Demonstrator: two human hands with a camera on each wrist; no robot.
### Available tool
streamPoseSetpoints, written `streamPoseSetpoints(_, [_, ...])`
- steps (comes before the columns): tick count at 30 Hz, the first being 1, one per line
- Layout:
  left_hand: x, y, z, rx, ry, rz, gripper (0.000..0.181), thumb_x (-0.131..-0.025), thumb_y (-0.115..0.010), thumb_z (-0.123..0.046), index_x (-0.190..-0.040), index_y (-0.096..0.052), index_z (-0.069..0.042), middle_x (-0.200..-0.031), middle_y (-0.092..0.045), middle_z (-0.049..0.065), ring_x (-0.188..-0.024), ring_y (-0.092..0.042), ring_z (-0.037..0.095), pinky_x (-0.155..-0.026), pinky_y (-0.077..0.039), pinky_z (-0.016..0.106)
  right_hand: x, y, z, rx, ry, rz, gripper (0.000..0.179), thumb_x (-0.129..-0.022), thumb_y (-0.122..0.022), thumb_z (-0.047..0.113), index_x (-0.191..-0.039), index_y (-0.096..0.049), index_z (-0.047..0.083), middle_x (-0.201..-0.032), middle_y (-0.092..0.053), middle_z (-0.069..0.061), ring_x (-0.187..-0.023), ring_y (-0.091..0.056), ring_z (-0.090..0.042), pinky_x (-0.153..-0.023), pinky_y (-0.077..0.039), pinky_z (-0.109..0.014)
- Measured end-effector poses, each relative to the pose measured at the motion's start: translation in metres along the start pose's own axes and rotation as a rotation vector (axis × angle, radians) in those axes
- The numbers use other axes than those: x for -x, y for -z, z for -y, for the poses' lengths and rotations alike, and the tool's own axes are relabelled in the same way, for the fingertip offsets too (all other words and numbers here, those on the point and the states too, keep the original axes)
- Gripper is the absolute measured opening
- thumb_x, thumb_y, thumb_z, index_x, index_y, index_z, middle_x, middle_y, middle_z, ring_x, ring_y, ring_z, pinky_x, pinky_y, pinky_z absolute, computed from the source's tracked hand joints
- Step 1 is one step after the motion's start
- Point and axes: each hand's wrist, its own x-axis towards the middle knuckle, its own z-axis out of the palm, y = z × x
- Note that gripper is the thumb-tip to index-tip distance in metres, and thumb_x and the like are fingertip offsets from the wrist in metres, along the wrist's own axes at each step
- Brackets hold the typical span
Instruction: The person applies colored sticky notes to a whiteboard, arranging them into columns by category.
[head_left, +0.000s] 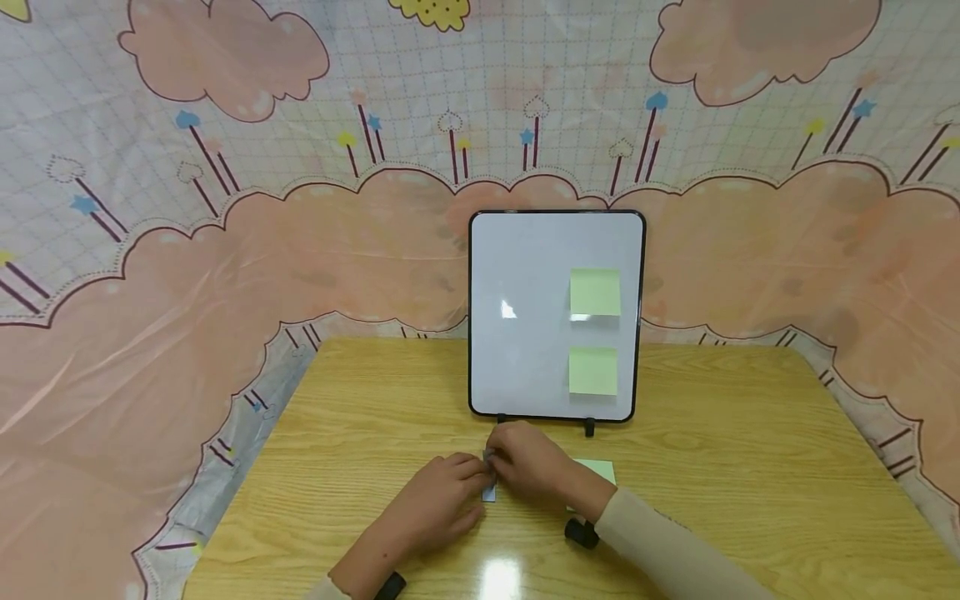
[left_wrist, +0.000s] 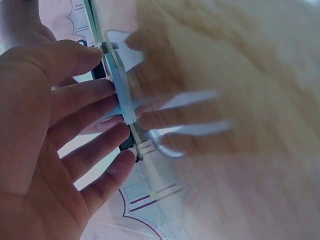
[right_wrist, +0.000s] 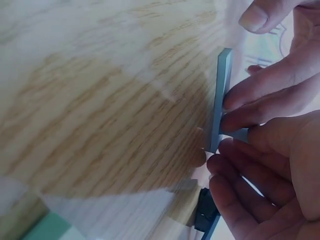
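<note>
Right fingers (right_wrist: 232,192) pinch the blue pad (right_wrist: 220,100) while straight left fingers (left_wrist: 95,152) touch it: likely peeling, calling for gentle lifting.

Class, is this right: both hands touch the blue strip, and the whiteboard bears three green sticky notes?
Not three: the head view shows two green sticky notes on the whiteboard. The left hand and right hand touch the blue strip.
</note>
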Motion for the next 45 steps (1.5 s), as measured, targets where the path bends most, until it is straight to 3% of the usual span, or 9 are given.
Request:
streamPoseSetpoints(8, [-0.001,-0.002,0.002,-0.003,0.009,0.027,0.041,-0.104,-0.068,-0.032,-0.142,-0.069,-0.016,-0.147,-0.063,-0.003,-0.138,-0.057,0.018,-0.108,-0.051,0.041,-0.004,0.002,0.002,0.053,0.035,-0.003,0.009,-0.097,-0.074,0.003,-0.092,-0.078,0.009,-0.089,-0.073,0.0,-0.083,-0.068,-0.011,-0.076,-0.057,-0.024])
streamPoseSetpoints(17, [-0.003,0.001,0.002,0.031,0.011,0.03,0.036,-0.103,-0.071,-0.029,-0.136,-0.073,-0.015,-0.144,-0.064,-0.001,-0.137,-0.058,0.021,-0.11,-0.051,0.043,-0.009,0.003,0.001,0.067,0.007,-0.002,0.012,-0.097,-0.072,0.002,-0.091,-0.079,0.01,-0.086,-0.073,0.0,-0.082,-0.068,-0.01,-0.076,-0.057,-0.024])
streamPoseSetpoints(30, [-0.006,0.008,0.0,0.067,0.084,0.12,0.038,-0.103,-0.07,-0.033,-0.139,-0.072,-0.02,-0.153,-0.059,-0.003,-0.141,-0.055,0.021,-0.107,-0.052,0.048,-0.011,0.006,0.001,0.072,-0.023,-0.04,0.008,-0.097,-0.073,0.002,-0.093,-0.079,0.008,-0.09,-0.073,-0.001,-0.085,-0.07,-0.014,-0.076,-0.058,-0.027])
streamPoseSetpoints(45, [-0.005,0.008,0.003,0.084,0.053,0.108,0.041,-0.103,-0.07,-0.031,-0.14,-0.071,-0.015,-0.154,-0.058,0.001,-0.142,-0.055,0.023,-0.11,-0.051,0.043,-0.012,0.01,0.001,0.049,-0.053,-0.071,0.008,-0.099,-0.073,0.006,-0.093,-0.078,0.009,-0.092,-0.072,0.001,-0.085,-0.069,-0.014,-0.076,-0.058,-0.026])
